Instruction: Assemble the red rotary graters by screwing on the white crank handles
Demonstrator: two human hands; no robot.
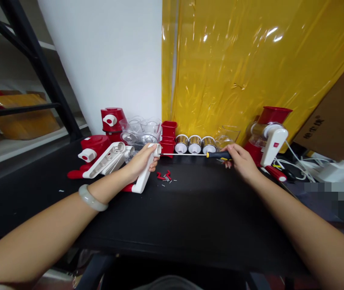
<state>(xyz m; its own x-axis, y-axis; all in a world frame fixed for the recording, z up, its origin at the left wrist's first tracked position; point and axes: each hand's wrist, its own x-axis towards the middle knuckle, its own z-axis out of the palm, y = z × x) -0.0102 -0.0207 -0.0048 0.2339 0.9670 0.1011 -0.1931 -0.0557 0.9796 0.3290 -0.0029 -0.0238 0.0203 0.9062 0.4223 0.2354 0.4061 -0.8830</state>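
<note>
My left hand (143,161) is closed around a white crank handle (143,179) with a red grip, its round end turned to the right. In my right hand (240,161) is a screwdriver (218,155) with a black and yellow handle. Its long shaft lies level, and the tip reaches the round end of the crank; whether it sits in a screw I cannot tell. Below the shaft, small red parts (167,175) and several loose screws (166,181) lie on the black table (190,225). Another white crank handle (105,159) rests left of my left hand.
Along the back stand red grater bodies (112,119), clear plastic hoppers (140,128), red pushers (168,137) and several metal grating drums (194,144). An assembled drum grater (273,137) stands at right, beside white cables (307,165). A shelf rack (35,60) is at left.
</note>
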